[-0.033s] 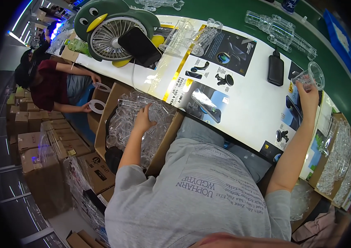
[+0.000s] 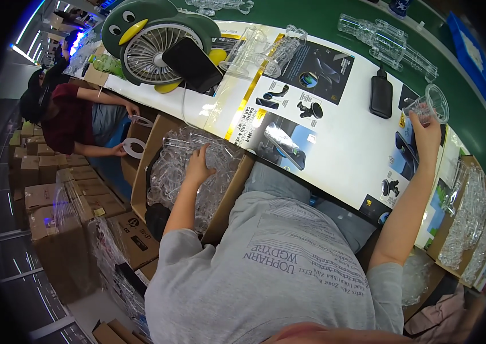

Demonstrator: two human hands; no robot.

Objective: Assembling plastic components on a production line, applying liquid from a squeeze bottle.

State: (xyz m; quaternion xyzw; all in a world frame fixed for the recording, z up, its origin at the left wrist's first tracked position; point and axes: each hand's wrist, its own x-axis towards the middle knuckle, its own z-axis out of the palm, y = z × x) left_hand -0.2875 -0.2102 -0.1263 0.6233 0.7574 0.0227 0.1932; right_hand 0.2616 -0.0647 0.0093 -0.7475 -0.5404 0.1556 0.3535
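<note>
My left hand (image 2: pixel 198 167) is over a cardboard box (image 2: pixel 236 192) filled with a heap of clear plastic parts (image 2: pixel 168 163). Its thumb and forefinger stand apart, and I see nothing held between them; the other fingertips are partly hidden. At the right end of the table, my right hand (image 2: pixel 426 135) grips a clear plastic cup-shaped part (image 2: pixel 439 102) with a wide round rim. That part is raised at the table's edge, its rim tilted to the right.
On the printed white board (image 2: pixel 346 149) lie a black power bank (image 2: pixel 380 96) and clear parts (image 2: pixel 284 51). A penguin-shaped fan (image 2: pixel 160 54) with a phone (image 2: pixel 193 64) leaning on it stands left. Bagged clear parts (image 2: pixel 466 223) fill a right-hand box. A co-worker (image 2: pixel 74 117) holds white rings.
</note>
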